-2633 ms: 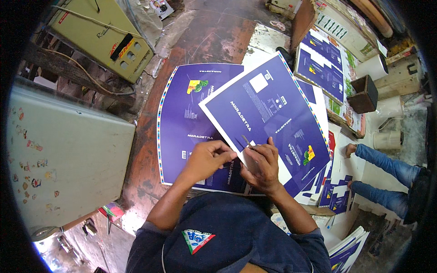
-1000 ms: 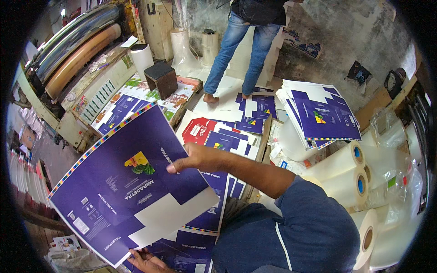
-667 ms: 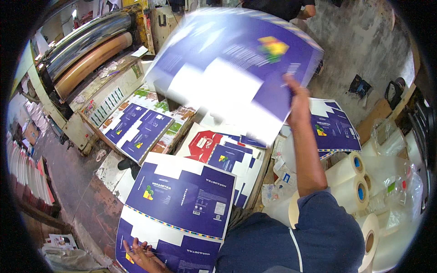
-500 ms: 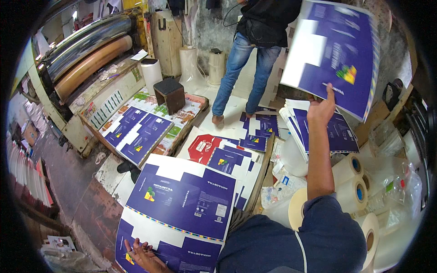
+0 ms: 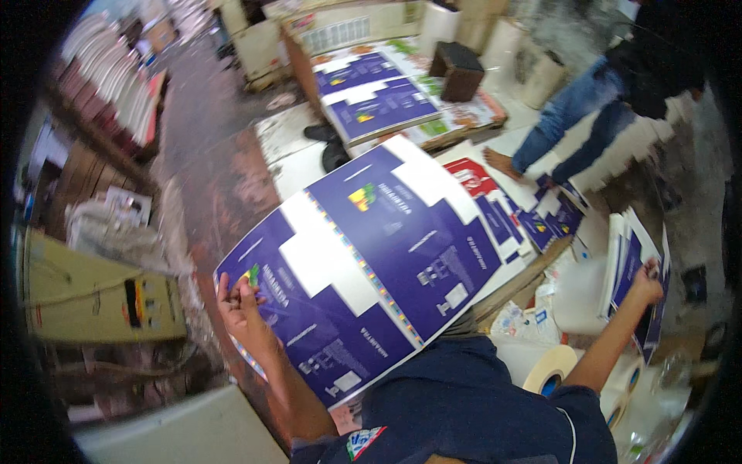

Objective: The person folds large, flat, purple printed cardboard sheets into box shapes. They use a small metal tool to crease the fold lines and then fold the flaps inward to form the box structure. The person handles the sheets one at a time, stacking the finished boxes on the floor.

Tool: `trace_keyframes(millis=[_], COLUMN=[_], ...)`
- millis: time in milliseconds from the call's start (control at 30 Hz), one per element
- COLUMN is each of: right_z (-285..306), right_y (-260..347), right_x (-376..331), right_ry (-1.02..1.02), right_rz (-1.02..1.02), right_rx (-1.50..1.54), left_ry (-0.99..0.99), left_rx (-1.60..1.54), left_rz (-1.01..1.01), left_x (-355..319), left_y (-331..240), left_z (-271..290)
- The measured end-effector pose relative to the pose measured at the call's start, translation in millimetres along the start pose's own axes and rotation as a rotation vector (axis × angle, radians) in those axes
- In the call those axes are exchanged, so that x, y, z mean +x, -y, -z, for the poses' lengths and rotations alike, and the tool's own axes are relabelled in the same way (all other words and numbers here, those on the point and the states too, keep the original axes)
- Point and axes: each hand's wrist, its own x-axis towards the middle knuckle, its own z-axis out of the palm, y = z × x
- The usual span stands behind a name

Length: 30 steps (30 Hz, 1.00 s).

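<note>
Large purple-and-white printed sheets [image 5: 433,232] lie across my lap, with a strip of coloured squares between two printed panels. My left hand [image 5: 246,313] is over their left edge, fingers bent and apart, with nothing visible between them. Out to the right, my right hand [image 5: 648,282] is at a stack of similar printed sheets [image 5: 624,259]. Its fingers look curled closed, and blur hides whether a sheet edge is in them.
More purple sheets [image 5: 379,112] lie on a low platform ahead, beside a dark box-shaped block [image 5: 456,71]. A barefoot person [image 5: 568,116] stands at the far right near a red-printed sheet [image 5: 469,176]. Film rolls [image 5: 550,373] lie by my right side; a yellowish cabinet [image 5: 100,286] stands left.
My right hand has come down from holding a printed sheet raised to the stack at the right. My view has turned left and down. The left hand remains over the lap sheets.
</note>
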Motion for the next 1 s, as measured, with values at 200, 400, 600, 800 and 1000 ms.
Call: trace_keyframes(millis=[200, 400, 600, 800, 1000], right_z=[-38, -45, 31, 39, 33], right_y=[-8, -90, -259, -277, -281], right_x=[-150, -332, -357, -410, -379], right_ry=[0.160, 1.045, 1.497, 1.673, 1.635], right_rz=[-0.442, -0.358, -0.379, -0.955, -0.925], right_rx=[-0.234, -0.651, -1.476, -1.378, -0.999], left_ry=[-0.254, 0.138, 0.148, 0.082, 0.064], left_rx=[0.409, 0.016, 0.070, -0.007, -0.004], left_rz=[-0.053, 0.482, 0.508, 0.510, 0.218], left_x=[-4, -25, -31, -36, -46], left_y=[25, 31, 22, -10, 8], left_z=[96, 109, 108, 104, 124])
